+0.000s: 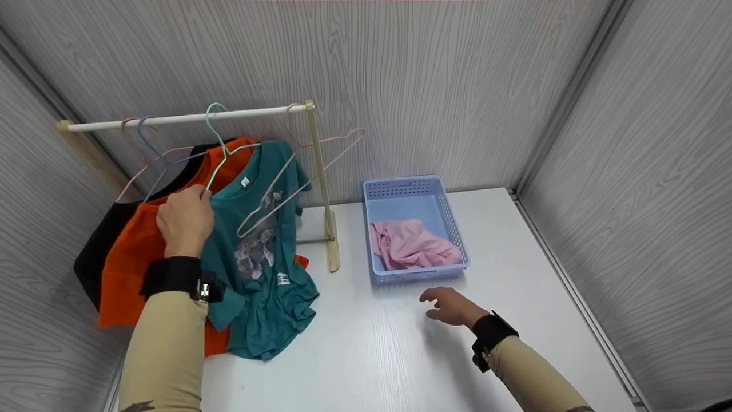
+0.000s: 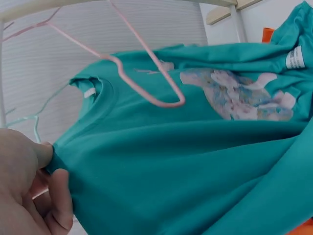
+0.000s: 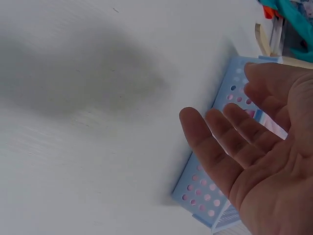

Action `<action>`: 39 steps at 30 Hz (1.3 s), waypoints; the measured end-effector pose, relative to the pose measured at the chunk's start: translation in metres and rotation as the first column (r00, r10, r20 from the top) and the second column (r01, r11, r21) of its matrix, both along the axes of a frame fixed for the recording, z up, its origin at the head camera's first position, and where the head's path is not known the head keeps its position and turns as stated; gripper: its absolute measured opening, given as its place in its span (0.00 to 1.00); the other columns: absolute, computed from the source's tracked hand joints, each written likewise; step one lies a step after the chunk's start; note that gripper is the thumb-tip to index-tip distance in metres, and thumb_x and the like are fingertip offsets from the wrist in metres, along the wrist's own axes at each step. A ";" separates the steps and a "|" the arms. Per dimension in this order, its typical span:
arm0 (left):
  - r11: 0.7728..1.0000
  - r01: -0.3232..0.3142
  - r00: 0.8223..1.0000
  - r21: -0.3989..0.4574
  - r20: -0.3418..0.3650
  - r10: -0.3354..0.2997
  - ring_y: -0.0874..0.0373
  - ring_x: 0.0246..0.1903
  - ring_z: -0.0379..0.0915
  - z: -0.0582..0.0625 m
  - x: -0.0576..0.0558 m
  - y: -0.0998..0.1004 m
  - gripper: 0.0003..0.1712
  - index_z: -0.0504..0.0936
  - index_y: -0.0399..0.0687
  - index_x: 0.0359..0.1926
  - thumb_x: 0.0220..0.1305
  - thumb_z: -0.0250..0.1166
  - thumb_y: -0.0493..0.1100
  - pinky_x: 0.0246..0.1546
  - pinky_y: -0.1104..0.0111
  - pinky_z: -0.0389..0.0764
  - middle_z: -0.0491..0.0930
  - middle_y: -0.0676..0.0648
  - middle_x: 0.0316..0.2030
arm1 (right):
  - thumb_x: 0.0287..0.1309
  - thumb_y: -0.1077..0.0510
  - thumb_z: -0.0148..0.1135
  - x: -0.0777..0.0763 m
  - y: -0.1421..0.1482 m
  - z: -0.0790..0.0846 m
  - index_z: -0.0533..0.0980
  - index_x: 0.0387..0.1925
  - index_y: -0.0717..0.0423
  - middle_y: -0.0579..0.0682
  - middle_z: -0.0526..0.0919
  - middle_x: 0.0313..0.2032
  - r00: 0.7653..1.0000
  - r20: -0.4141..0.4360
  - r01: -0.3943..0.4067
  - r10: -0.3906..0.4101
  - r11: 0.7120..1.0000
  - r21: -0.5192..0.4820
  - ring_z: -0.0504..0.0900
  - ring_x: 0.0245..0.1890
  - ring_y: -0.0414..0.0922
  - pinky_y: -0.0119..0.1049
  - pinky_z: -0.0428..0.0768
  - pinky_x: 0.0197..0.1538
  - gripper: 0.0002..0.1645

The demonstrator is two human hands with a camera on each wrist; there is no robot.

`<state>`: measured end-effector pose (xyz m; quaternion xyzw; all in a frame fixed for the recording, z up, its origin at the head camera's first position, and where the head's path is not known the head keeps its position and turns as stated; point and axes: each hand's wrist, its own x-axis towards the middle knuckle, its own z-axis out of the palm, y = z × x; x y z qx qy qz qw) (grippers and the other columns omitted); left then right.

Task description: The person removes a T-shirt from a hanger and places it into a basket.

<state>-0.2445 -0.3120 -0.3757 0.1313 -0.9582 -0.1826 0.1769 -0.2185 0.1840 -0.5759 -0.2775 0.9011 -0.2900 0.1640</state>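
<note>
A teal T-shirt (image 1: 229,229) with a floral print hangs from a mint-green hanger (image 1: 221,136) on the rack. My left hand (image 1: 186,220) pinches the shirt's shoulder at the hanger's arm; in the left wrist view, thumb and fingers grip the teal cloth (image 2: 127,161) beside the neckline. A bare pink hanger (image 1: 343,150) hangs at the rail's right end, in front of the shirt. My right hand (image 1: 449,306) is held over the table before the blue basket (image 1: 420,276), fingers loosely bent and holding nothing. Inside the basket lies a crumpled pink cloth (image 1: 414,243).
The rack's white rail (image 1: 171,119) runs along the back left, with a wooden post (image 1: 320,171) and foot at its right end. Behind the teal shirt hang an orange garment (image 1: 128,274) and a black one (image 1: 94,252). Grey wood-patterned walls (image 1: 446,74) enclose the white table (image 1: 354,343).
</note>
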 end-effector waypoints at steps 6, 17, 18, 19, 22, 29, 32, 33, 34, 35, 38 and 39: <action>0.999 0.043 0.997 0.009 -0.071 -0.042 0.30 0.37 0.74 0.009 0.012 -0.012 0.21 0.77 0.35 0.51 0.77 0.46 0.47 0.38 0.42 0.72 0.80 0.28 0.43 | 0.55 0.67 0.62 0.001 0.000 0.001 0.76 0.49 0.67 0.68 0.80 0.49 1.000 0.009 0.021 -0.021 1.000 0.013 0.82 0.46 0.64 0.55 0.79 0.51 0.18; 0.989 0.145 0.988 -0.032 0.055 -0.143 0.40 0.24 0.70 -0.016 0.050 -0.049 0.15 0.71 0.41 0.53 0.77 0.45 0.44 0.25 0.54 0.68 0.77 0.30 0.35 | 0.54 0.66 0.61 0.004 -0.004 -0.003 0.76 0.49 0.67 0.68 0.79 0.48 0.999 -0.036 -0.024 0.025 1.000 0.020 0.80 0.45 0.61 0.55 0.77 0.51 0.19; 0.989 0.143 0.987 -0.030 0.079 -0.140 0.41 0.24 0.69 -0.021 0.055 -0.054 0.14 0.71 0.41 0.52 0.77 0.44 0.44 0.24 0.56 0.67 0.76 0.31 0.34 | 0.54 0.65 0.61 0.004 -0.005 -0.003 0.76 0.49 0.67 0.68 0.79 0.48 0.999 -0.033 -0.026 0.027 0.999 0.022 0.79 0.45 0.61 0.55 0.77 0.51 0.19; 0.989 0.142 0.985 -0.029 0.103 -0.138 0.42 0.23 0.68 -0.026 0.060 -0.058 0.14 0.70 0.42 0.51 0.78 0.44 0.44 0.23 0.57 0.66 0.76 0.31 0.33 | 0.55 0.65 0.60 0.004 -0.006 -0.004 0.76 0.50 0.67 0.68 0.79 0.48 0.999 -0.033 -0.031 0.031 0.999 0.023 0.79 0.46 0.62 0.55 0.76 0.51 0.19; 0.988 0.152 0.974 -0.037 0.177 -0.144 0.44 0.21 0.68 -0.041 0.075 -0.069 0.12 0.70 0.42 0.48 0.78 0.42 0.44 0.21 0.59 0.65 0.75 0.34 0.30 | 0.55 0.64 0.60 0.005 -0.008 -0.004 0.76 0.50 0.67 0.67 0.79 0.48 0.999 -0.037 -0.039 0.040 0.999 0.029 0.78 0.48 0.63 0.56 0.75 0.53 0.19; 0.988 0.151 0.933 -0.004 0.330 -0.142 0.45 0.23 0.65 -0.064 0.100 -0.085 0.09 0.67 0.43 0.47 0.78 0.43 0.42 0.24 0.61 0.65 0.69 0.40 0.26 | 0.55 0.65 0.61 0.004 -0.012 -0.002 0.76 0.49 0.67 0.67 0.80 0.48 0.999 -0.029 -0.037 0.038 0.999 0.036 0.78 0.51 0.64 0.57 0.74 0.56 0.19; 0.989 0.151 0.923 0.004 0.357 -0.142 0.45 0.25 0.65 -0.067 0.106 -0.088 0.09 0.68 0.43 0.51 0.77 0.45 0.40 0.25 0.62 0.65 0.70 0.40 0.28 | 0.55 0.66 0.60 0.005 -0.013 -0.001 0.76 0.50 0.68 0.68 0.80 0.48 0.999 -0.018 -0.038 0.038 0.999 0.030 0.78 0.49 0.64 0.58 0.74 0.55 0.19; 0.988 0.152 0.918 0.007 0.368 -0.144 0.45 0.25 0.65 -0.067 0.107 -0.089 0.09 0.68 0.43 0.52 0.77 0.46 0.40 0.25 0.62 0.65 0.70 0.39 0.28 | 0.55 0.66 0.60 0.005 -0.014 -0.001 0.76 0.50 0.68 0.68 0.80 0.49 0.999 -0.015 -0.039 0.039 0.999 0.030 0.78 0.49 0.64 0.58 0.75 0.55 0.19; 0.988 0.155 0.917 0.003 0.373 -0.145 0.45 0.26 0.65 -0.067 0.109 -0.089 0.09 0.68 0.43 0.52 0.76 0.47 0.40 0.25 0.62 0.65 0.70 0.39 0.29 | 0.56 0.66 0.60 0.006 -0.014 -0.001 0.76 0.50 0.68 0.68 0.80 0.49 0.999 -0.013 -0.042 0.042 0.999 0.030 0.79 0.49 0.63 0.57 0.75 0.54 0.19; 0.987 0.159 0.914 0.003 0.379 -0.148 0.45 0.26 0.65 -0.067 0.110 -0.089 0.09 0.68 0.43 0.52 0.76 0.47 0.40 0.26 0.62 0.65 0.70 0.39 0.29 | 0.56 0.66 0.60 0.007 -0.014 -0.001 0.76 0.50 0.68 0.68 0.79 0.49 0.999 -0.009 -0.043 0.043 0.999 0.029 0.79 0.48 0.63 0.57 0.75 0.54 0.19; 0.984 0.180 0.905 0.005 0.390 -0.167 0.46 0.27 0.65 -0.066 0.114 -0.089 0.08 0.68 0.44 0.51 0.76 0.48 0.41 0.27 0.62 0.65 0.68 0.41 0.28 | 0.56 0.66 0.60 0.008 -0.016 -0.002 0.76 0.50 0.68 0.68 0.80 0.49 0.998 -0.012 -0.054 0.055 0.998 0.034 0.78 0.50 0.64 0.57 0.75 0.54 0.18; 0.981 0.195 0.904 0.003 0.387 -0.181 0.46 0.28 0.65 -0.065 0.115 -0.089 0.08 0.69 0.45 0.50 0.76 0.48 0.41 0.28 0.61 0.65 0.69 0.42 0.29 | 0.56 0.66 0.60 0.009 -0.016 -0.002 0.76 0.50 0.68 0.68 0.80 0.49 0.998 -0.013 -0.058 0.058 0.998 0.035 0.78 0.50 0.64 0.57 0.75 0.54 0.19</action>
